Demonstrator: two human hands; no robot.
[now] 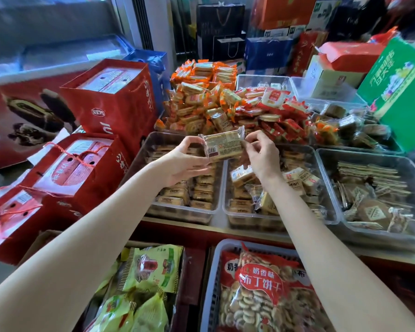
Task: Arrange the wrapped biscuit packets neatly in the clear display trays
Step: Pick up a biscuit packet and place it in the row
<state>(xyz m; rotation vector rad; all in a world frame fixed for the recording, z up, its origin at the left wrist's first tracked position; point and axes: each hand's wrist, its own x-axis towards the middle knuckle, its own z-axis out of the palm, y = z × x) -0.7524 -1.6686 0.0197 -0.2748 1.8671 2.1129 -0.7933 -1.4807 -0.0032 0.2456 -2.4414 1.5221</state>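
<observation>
A: Both hands are holding one packet [223, 146] in the air. The left hand [186, 161] is pinching its left end between thumb and curled fingers; the right hand [261, 155] is pinching the crimped right end the same way. The label side, with its barcode, is facing the camera.

B: Where is the packet hanging?

A: Above the gap between the left tray [177, 213] and the middle tray [247, 220], nearer their far rims, touching neither.

B: How is the step best done from here?

A: Judging by the trays, the left one is already filling in tidy rows, packets lying flat and edge to edge, while the middle one is holding a loose jumble [273, 185] of tilted packets. The packet is probably heading for a row in the left tray. Turning it to match its neighbours, lowering it flat and letting the right hand release first should be keeping the row square.

B: Risks?

A: The wrapper is looking slick and the crimped end is thin, so a fingertip pinch may be slipping. Pressing down hard may be cracking the biscuits.

B: And around them?

A: A right tray [331, 164] is holding darker wafers; orange packets [201, 99] are heaping behind; red bags [110, 97] are standing to the left.
</observation>
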